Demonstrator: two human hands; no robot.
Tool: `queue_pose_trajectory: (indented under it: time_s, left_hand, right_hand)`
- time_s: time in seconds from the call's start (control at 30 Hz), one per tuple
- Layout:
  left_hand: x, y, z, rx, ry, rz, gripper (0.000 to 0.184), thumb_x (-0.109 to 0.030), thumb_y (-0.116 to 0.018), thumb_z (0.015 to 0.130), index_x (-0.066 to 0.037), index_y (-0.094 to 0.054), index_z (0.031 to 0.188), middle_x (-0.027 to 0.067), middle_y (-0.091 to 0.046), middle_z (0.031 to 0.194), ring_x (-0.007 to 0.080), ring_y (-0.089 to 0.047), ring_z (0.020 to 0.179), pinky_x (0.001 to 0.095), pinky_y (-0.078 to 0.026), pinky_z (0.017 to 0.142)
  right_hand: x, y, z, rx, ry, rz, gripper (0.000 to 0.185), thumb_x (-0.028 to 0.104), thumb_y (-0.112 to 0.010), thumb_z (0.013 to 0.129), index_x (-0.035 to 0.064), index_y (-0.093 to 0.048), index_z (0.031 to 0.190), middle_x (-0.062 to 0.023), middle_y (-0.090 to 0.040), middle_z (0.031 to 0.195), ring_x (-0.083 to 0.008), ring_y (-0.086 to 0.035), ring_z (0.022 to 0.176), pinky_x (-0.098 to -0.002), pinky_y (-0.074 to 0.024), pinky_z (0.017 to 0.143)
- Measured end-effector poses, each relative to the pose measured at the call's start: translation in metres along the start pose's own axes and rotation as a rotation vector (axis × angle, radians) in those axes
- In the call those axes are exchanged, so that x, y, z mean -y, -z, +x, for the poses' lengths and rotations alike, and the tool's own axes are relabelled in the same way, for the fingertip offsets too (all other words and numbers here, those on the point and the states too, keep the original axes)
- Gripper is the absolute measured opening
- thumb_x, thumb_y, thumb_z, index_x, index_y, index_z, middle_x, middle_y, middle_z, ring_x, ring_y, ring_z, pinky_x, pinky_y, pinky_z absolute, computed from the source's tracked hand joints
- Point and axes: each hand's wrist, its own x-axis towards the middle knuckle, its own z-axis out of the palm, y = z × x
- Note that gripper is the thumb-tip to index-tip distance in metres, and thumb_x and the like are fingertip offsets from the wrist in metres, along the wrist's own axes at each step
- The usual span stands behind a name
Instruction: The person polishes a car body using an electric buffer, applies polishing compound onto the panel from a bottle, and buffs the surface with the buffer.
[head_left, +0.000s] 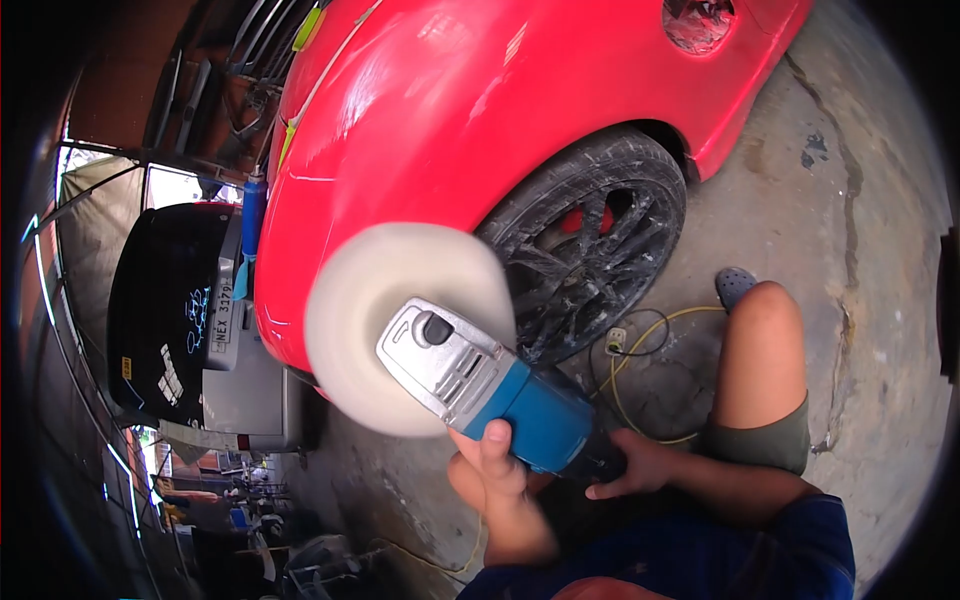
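A blue and black power polisher (pixel 535 415) with a silver metal head lies across the middle of the head view. Its round white pad (pixel 375 330) is blurred and overlaps the lower edge of the red car body (pixel 420 130). My left hand (pixel 495 470) is wrapped under the blue housing near the metal head, thumb up along its side. Around the black rear end of the tool, my right hand (pixel 635 465) is closed. Just beyond the tool is the car's black wheel (pixel 600 240), its tyre streaked with white marks.
A yellow cord (pixel 640 425) and a socket block (pixel 616 341) lie on the concrete floor (pixel 800 230) beside my bent knee (pixel 765 350). A second vehicle (pixel 170 310) stands at the left. Cluttered equipment (pixel 250 515) shows at the lower left.
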Motion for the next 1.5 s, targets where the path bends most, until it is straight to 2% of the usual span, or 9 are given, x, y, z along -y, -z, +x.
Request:
queue_pose_trajectory:
  time_s: [0.17, 0.27, 0.37, 0.57, 0.87, 1.07, 1.23, 1.47, 1.5]
  left_hand:
    - [0.0, 0.015, -0.011, 0.021, 0.091, -0.151, 0.1, -0.062, -0.076, 0.088, 0.006, -0.044, 0.154, 0.025, -0.066, 0.132, 0.0378, -0.073, 0.108, 0.0471, -0.065, 0.088]
    - [0.017, 0.037, -0.016, -0.016, 0.069, -0.195, 0.103, -0.067, -0.073, 0.089, 0.006, -0.042, 0.155, 0.0246, -0.062, 0.137, 0.038, -0.071, 0.112, 0.0481, -0.065, 0.09]
    - [0.03, 0.056, -0.02, -0.099, 0.054, -0.364, 0.106, -0.058, -0.085, 0.082, 0.008, -0.042, 0.153, 0.0283, -0.06, 0.138, 0.0435, -0.071, 0.112, 0.0529, -0.063, 0.095]
    - [0.051, 0.097, -0.029, 0.007, 0.041, -0.384, 0.104, -0.075, -0.063, 0.091, 0.0, -0.036, 0.159, 0.0235, -0.055, 0.144, 0.0399, -0.067, 0.12, 0.0553, -0.061, 0.098]
    - [0.056, 0.1, -0.032, -0.085, 0.044, -0.525, 0.114, -0.077, -0.073, 0.083, 0.007, -0.042, 0.152, 0.0233, -0.056, 0.143, 0.0397, -0.068, 0.121, 0.0573, -0.06, 0.1]
    - [0.031, 0.049, -0.017, -0.055, 0.106, -0.392, 0.111, -0.068, -0.08, 0.081, 0.009, -0.042, 0.151, 0.0245, -0.063, 0.135, 0.0418, -0.07, 0.116, 0.0564, -0.062, 0.099]
    - [0.007, -0.009, 0.004, -0.006, 0.102, -0.37, 0.093, -0.048, -0.082, 0.084, 0.008, -0.047, 0.149, 0.0282, -0.065, 0.131, 0.0391, -0.073, 0.108, 0.047, -0.064, 0.089]
    - [-0.007, -0.077, 0.037, 0.177, 0.07, -0.008, 0.09, -0.054, -0.082, 0.085, 0.007, -0.054, 0.144, 0.0245, -0.069, 0.125, 0.0321, -0.074, 0.1, 0.0411, -0.063, 0.086]
    - [-0.009, -0.08, 0.04, 0.304, 0.16, -0.201, 0.091, -0.023, -0.083, 0.09, -0.001, -0.03, 0.159, 0.0207, -0.06, 0.14, 0.0285, -0.065, 0.122, 0.0414, -0.054, 0.104]
  right_hand:
    - [0.001, -0.003, 0.009, 0.037, -0.078, -0.029, 0.055, 0.029, -0.092, 0.085, 0.0, -0.069, 0.126, -0.0128, -0.077, 0.118, -0.0203, -0.072, 0.111, -0.0371, -0.0548, 0.102]
    - [-0.002, -0.006, 0.015, 0.033, -0.078, -0.116, 0.059, 0.031, -0.091, 0.085, 0.0013, -0.067, 0.13, -0.0138, -0.078, 0.118, -0.0224, -0.074, 0.11, -0.0381, -0.0558, 0.102]
    - [0.002, -0.009, 0.025, 0.042, -0.08, -0.257, 0.065, 0.033, -0.09, 0.084, 0.003, -0.064, 0.134, -0.0161, -0.077, 0.119, -0.0265, -0.075, 0.111, -0.0395, -0.0565, 0.101]
    - [0.007, -0.017, 0.044, 0.056, -0.137, -0.379, 0.074, 0.031, -0.088, 0.08, 0.0103, -0.061, 0.145, -0.022, -0.078, 0.117, -0.0411, -0.074, 0.111, -0.0451, -0.058, 0.1]
    - [-0.006, -0.022, 0.044, 0.043, -0.088, -0.449, 0.076, 0.034, -0.089, 0.078, 0.0116, -0.06, 0.145, -0.0203, -0.08, 0.107, -0.0418, -0.075, 0.107, -0.0475, -0.0599, 0.094]
    - [0.012, -0.004, 0.015, -0.055, -0.069, -0.334, 0.074, 0.033, -0.09, 0.078, 0.0047, -0.061, 0.141, -0.0213, -0.077, 0.117, -0.0368, -0.075, 0.111, -0.0427, -0.0574, 0.099]
    - [0.017, 0.009, -0.004, -0.125, 0.014, -0.178, 0.063, 0.029, -0.094, 0.081, 0.0029, -0.066, 0.131, -0.0095, -0.077, 0.11, -0.0211, -0.073, 0.104, -0.0382, -0.0561, 0.098]
    - [0.014, 0.023, -0.024, -0.187, -0.019, 0.12, 0.046, 0.022, -0.093, 0.083, 0.0015, -0.072, 0.118, -0.0083, -0.077, 0.105, -0.0185, -0.074, 0.094, -0.0363, -0.0584, 0.09]
    - [0.012, 0.026, -0.026, -0.177, -0.034, 0.165, 0.042, 0.021, -0.093, 0.083, 0.0017, -0.071, 0.114, -0.0076, -0.076, 0.1, -0.0172, -0.073, 0.087, -0.0351, -0.0581, 0.084]
